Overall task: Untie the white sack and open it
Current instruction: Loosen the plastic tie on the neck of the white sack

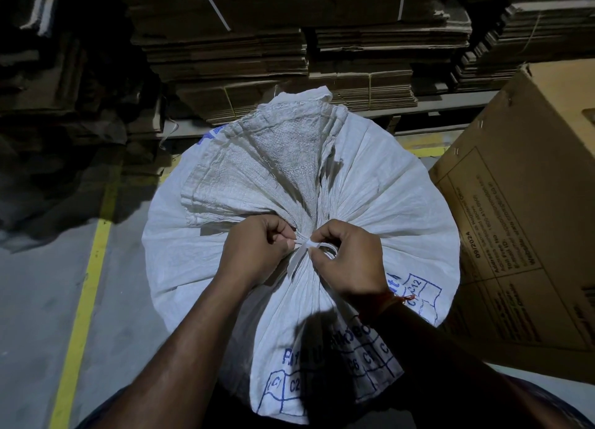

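A full white woven sack (386, 209) with blue print stands upright in front of me, its mouth gathered and bound at the centre by a white strap tie (297, 255). The loose top of the sack fans out flat toward the far side. My left hand (254, 248) pinches the tie at the knot from the left, fingers curled. Curled in the same way, my right hand (346, 261) pinches the tie from the right, a loop of strap showing between its fingers. The knot itself is partly hidden by my fingertips.
A large brown cardboard box (521, 222) leans close on the sack's right. Stacks of flattened cardboard (289, 58) on a low shelf stand behind it. A yellow floor line (87, 283) runs along the grey concrete floor on the left.
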### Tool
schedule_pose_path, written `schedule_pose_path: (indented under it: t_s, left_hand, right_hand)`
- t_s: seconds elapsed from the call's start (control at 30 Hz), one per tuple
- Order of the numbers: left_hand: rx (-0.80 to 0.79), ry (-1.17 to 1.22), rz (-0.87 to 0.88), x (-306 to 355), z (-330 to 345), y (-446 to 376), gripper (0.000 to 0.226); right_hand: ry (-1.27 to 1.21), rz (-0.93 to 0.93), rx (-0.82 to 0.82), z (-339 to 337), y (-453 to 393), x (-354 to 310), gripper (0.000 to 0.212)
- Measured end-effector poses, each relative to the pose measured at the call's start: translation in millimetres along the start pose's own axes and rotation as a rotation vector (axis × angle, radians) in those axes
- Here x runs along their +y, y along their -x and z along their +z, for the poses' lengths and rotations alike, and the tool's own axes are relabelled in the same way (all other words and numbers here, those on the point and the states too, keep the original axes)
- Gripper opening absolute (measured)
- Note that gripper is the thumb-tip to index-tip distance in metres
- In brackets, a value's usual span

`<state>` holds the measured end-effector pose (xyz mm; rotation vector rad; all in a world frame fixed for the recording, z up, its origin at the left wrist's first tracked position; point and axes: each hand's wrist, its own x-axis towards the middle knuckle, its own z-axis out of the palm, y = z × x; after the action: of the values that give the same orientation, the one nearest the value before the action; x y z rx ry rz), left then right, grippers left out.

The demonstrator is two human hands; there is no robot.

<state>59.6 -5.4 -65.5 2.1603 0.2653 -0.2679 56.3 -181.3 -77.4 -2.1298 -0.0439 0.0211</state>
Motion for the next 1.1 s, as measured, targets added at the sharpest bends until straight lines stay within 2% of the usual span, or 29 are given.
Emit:
schedule_pose_path:
  t_s: [0.6, 1.1]
  left_hand:
    - [0.005, 0.015, -0.035, 2.6, 2.2, 1.5, 0.010]
    - [0.016, -0.019, 0.004, 2.6, 3.8, 0.6, 0.008]
  right_hand:
    - [0.005, -0.001, -0.004, 0.2, 0.5, 0.1, 0.009]
    - [-0.007, 0.014, -0.003, 0.1, 1.1, -0.6, 0.008]
